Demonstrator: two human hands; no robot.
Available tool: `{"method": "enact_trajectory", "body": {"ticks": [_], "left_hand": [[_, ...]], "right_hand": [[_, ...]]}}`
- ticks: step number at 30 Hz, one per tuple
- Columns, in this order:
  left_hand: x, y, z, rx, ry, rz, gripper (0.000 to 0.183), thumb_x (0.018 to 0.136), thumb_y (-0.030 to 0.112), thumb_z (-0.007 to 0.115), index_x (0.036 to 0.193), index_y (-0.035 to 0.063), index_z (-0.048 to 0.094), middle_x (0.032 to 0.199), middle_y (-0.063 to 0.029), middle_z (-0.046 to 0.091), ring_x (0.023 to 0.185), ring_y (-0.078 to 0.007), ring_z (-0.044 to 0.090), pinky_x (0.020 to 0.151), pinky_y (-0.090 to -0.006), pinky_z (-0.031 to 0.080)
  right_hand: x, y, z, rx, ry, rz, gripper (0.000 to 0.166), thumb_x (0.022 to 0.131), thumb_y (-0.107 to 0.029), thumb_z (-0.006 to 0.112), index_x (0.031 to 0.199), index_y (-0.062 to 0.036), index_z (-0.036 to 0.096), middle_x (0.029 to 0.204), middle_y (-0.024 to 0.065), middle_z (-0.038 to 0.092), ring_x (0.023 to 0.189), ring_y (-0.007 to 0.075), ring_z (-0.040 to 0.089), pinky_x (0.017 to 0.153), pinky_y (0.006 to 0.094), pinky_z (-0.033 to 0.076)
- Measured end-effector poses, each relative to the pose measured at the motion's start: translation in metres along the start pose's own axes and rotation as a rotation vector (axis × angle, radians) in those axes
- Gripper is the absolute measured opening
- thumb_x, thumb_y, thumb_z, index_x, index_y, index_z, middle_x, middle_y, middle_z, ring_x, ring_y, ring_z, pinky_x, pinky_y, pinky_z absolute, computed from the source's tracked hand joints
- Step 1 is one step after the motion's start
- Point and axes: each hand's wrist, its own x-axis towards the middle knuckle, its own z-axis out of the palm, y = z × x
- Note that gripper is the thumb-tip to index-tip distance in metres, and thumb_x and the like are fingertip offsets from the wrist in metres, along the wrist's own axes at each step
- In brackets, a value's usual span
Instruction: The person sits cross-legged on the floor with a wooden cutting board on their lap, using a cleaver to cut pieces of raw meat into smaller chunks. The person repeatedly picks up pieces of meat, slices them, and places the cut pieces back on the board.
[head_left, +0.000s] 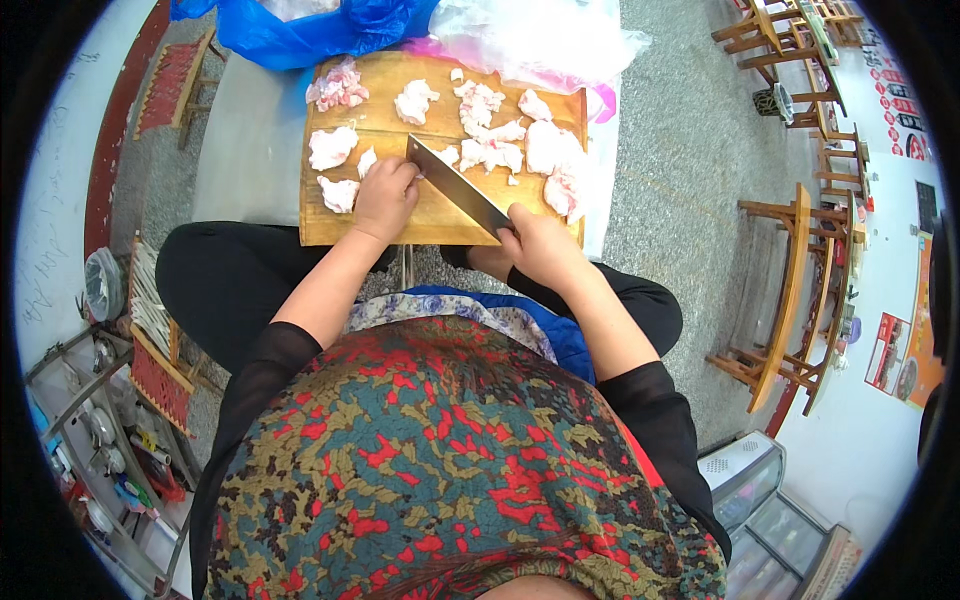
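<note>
My right hand (541, 244) grips the handle of a broad-bladed kitchen knife (459, 182), whose blade slants up and left over a wooden cutting board (450, 221). Beside the blade's far end, my left hand (386, 196) rests with curled fingers; whatever its fingertips may hold is hidden. Pale pinkish-white pieces, seemingly raw fat or meat, lie about the board: a small piece (367, 161) at my left fingers, lumps (332, 148) on the left, a loose heap (337, 85) at the far left corner, a lump (416, 101) at the top and a larger mass (553, 150) on the right.
A blue plastic bag (300, 37) and a clear plastic bag (532, 37) lie beyond the board on a pale table (247, 150). Woven-seat stools (169, 86) stand at left, wooden benches (780, 300) at right. A wire rack (112, 427) is at lower left, a glass-topped cabinet (742, 487) at lower right.
</note>
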Motion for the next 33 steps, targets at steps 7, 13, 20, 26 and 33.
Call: {"method": "enact_trajectory", "body": {"ticks": [7, 13, 20, 26, 33], "left_hand": [[0.0, 0.001, -0.003, 0.033, -0.014, 0.069, 0.016, 0.074, 0.003, 0.066, 0.089, 0.0058, 0.066, 0.091, -0.0106, 0.062, 0.088, -0.0326, 0.06, 0.079, -0.0429, 0.051], [-0.005, 0.0, -0.008, 0.0, -0.06, 0.058, 0.014, 0.073, 0.003, 0.067, 0.087, 0.006, 0.065, 0.094, -0.0101, 0.064, 0.09, -0.0325, 0.06, 0.08, -0.0426, 0.051], [-0.013, 0.001, -0.015, -0.026, -0.104, 0.068, 0.012, 0.077, 0.002, 0.068, 0.087, 0.0057, 0.064, 0.096, -0.0111, 0.066, 0.094, -0.0337, 0.061, 0.081, -0.0433, 0.05], [-0.018, 0.012, -0.028, -0.038, -0.088, 0.087, 0.016, 0.078, 0.003, 0.068, 0.093, 0.0048, 0.063, 0.095, -0.0124, 0.065, 0.093, -0.0356, 0.06, 0.083, -0.0451, 0.049], [-0.008, 0.026, -0.022, -0.047, -0.031, -0.115, 0.018, 0.08, 0.01, 0.069, 0.096, 0.0058, 0.063, 0.096, -0.0124, 0.065, 0.092, -0.0356, 0.06, 0.081, -0.0456, 0.049]], "right_hand": [[0.022, -0.02, 0.012, -0.003, -0.092, 0.015, 0.025, 0.094, -0.021, 0.056, 0.094, 0.0033, 0.056, 0.08, 0.0294, 0.065, 0.08, 0.0474, 0.065, 0.073, 0.0543, 0.051], [0.059, -0.043, 0.044, 0.049, 0.028, 0.07, 0.023, 0.093, -0.021, 0.056, 0.094, 0.002, 0.059, 0.085, 0.0291, 0.067, 0.083, 0.0455, 0.066, 0.077, 0.0534, 0.052], [0.03, -0.003, 0.036, 0.129, 0.083, 0.121, 0.028, 0.093, -0.024, 0.057, 0.099, 0.0028, 0.058, 0.089, 0.0295, 0.067, 0.087, 0.0466, 0.065, 0.079, 0.0537, 0.051], [0.009, 0.004, 0.04, 0.256, 0.182, 0.081, 0.025, 0.093, -0.023, 0.057, 0.096, 0.002, 0.056, 0.088, 0.0297, 0.066, 0.085, 0.048, 0.064, 0.078, 0.0541, 0.05], [-0.011, -0.003, 0.035, 0.094, 0.18, 0.059, 0.022, 0.093, -0.022, 0.058, 0.092, -0.0006, 0.053, 0.077, 0.0277, 0.065, 0.075, 0.0482, 0.064, 0.069, 0.0559, 0.05]]}}
